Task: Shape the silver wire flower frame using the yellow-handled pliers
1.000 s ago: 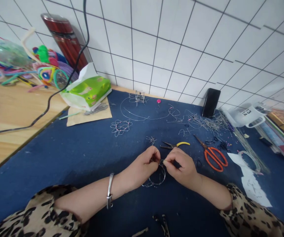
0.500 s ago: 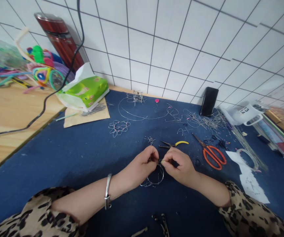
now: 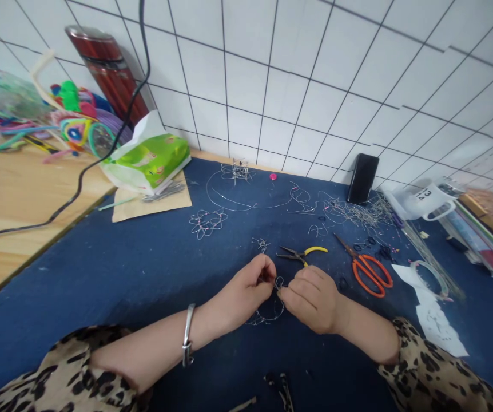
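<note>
Between my two hands is a ring of thin silver wire (image 3: 269,318) with small loops and tiny beads along it. My left hand (image 3: 253,283) pinches the ring's upper left part between thumb and fingertips. At its upper right, my right hand (image 3: 313,297) is closed, with thumb and finger pinching the wire beside a small upright loop (image 3: 279,282). The exact grip points are partly hidden by the fingers. Just beyond my right hand lie pliers with yellow handles (image 3: 302,253). A small piece of twisted wire (image 3: 261,245) rests beyond my left hand.
Orange-handled scissors (image 3: 370,272) lie to the right, near white paper (image 3: 439,326). A finished-looking wire flower (image 3: 207,222) and tangled wires (image 3: 353,210) lie farther back. A phone (image 3: 362,178) leans on the wall. At the left are a tissue pack (image 3: 152,163) and a black cable (image 3: 81,171).
My right hand has turned over and shifted slightly down, its fingers curling in more. The small wire loop now shows between the hands. My left hand has stayed nearly still.
</note>
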The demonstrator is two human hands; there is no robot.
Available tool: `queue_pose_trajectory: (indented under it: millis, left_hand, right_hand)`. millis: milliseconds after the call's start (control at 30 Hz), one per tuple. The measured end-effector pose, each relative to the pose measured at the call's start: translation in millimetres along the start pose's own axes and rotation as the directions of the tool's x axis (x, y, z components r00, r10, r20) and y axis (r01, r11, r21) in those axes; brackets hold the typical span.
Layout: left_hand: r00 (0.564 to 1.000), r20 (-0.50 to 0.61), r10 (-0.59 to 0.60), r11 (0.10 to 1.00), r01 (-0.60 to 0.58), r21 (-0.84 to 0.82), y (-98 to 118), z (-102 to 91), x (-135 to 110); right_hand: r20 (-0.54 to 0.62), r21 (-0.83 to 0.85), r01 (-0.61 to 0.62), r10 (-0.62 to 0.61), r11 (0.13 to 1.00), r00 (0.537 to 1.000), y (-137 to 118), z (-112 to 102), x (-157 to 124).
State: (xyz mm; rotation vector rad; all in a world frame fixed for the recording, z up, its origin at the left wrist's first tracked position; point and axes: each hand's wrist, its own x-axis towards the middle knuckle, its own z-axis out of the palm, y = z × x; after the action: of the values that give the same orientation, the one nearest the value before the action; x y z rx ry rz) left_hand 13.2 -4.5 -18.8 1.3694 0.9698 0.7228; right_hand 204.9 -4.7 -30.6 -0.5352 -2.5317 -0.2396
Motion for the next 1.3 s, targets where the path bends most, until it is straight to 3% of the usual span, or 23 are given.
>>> queue_pose_trajectory:
  millis: [200, 433, 500, 600, 667, 800, 867, 933, 1000, 1067, 1167, 1233, 1300]
  left_hand:
    - [0.997, -0.010, 0.071, 0.993, -0.070, 0.097, 0.3, 1.0, -2.3]
    - [0.997, -0.002, 0.082, 0.990, -0.081, 0.119, 0.1, 0.9, -3.0]
    - [0.998, 0.002, 0.068, 0.992, -0.067, 0.105, 0.3, 0.4, -2.5]
    - [0.999, 0.012, 0.040, 0.995, -0.041, 0.088, 1.7, 0.3, -2.3]
    - [0.999, 0.013, 0.042, 0.995, -0.043, 0.085, 2.2, 0.8, -2.4]
    - [0.998, 0.008, 0.059, 0.994, -0.059, 0.090, 0.9, 1.5, -2.6]
    - [0.998, 0.002, 0.069, 0.993, -0.069, 0.092, -0.3, 1.0, -2.5]
    - [0.998, 0.000, 0.066, 0.994, -0.066, 0.085, -1.2, 0.0, -2.3]
    - [0.999, 0.000, 0.052, 0.995, -0.052, 0.080, -1.5, -1.4, -1.9]
    - [0.999, -0.011, 0.043, 0.997, -0.042, 0.066, -1.5, -3.3, -1.4]
    - [1.000, -0.007, 0.026, 1.000, -0.026, 0.009, -0.7, -6.9, -0.8]
    - [1.000, 0.020, -0.001, 0.999, 0.002, -0.041, 0.1, -9.3, -0.5]
    - [0.999, 0.048, -0.021, 0.996, 0.025, -0.089, 0.9, -11.1, -0.2]
  right_hand:
    - [0.091, -0.112, 0.163, -0.154, 0.980, 0.984, -0.5, -11.5, 3.2]
    - [0.106, -0.145, 0.225, -0.211, 0.963, 0.972, -2.2, -13.8, 4.4]
    - [0.091, -0.110, 0.188, -0.178, 0.976, 0.980, -1.2, -10.5, 2.9]
    - [0.017, -0.039, 0.014, -0.014, 0.999, 1.000, 1.2, -5.0, 0.8]
    - [-0.011, -0.029, -0.035, 0.035, 0.999, 0.999, 2.6, -4.1, 0.6]
    - [0.068, -0.126, 0.137, -0.129, 0.983, 0.989, 3.3, -9.7, 0.9]
    - [0.082, -0.139, 0.165, -0.155, 0.976, 0.985, 3.3, -11.3, 0.0]
    - [0.040, -0.098, 0.088, -0.084, 0.991, 0.996, 3.8, -9.8, -0.8]
    - [-0.027, 0.000, -0.087, 0.087, 0.996, 0.996, 4.6, -6.5, 0.0]
    - [-0.044, 0.156, -0.316, 0.326, 0.936, 0.944, 5.6, -4.0, 3.0]
    - [0.079, 0.368, -0.598, 0.616, 0.712, 0.783, 7.5, -3.9, 8.6]
    - [0.197, 0.443, -0.704, 0.707, 0.554, 0.680, 9.4, -5.3, 10.6]
    - [0.292, 0.486, -0.759, 0.738, 0.433, 0.608, 11.9, -6.4, 10.5]
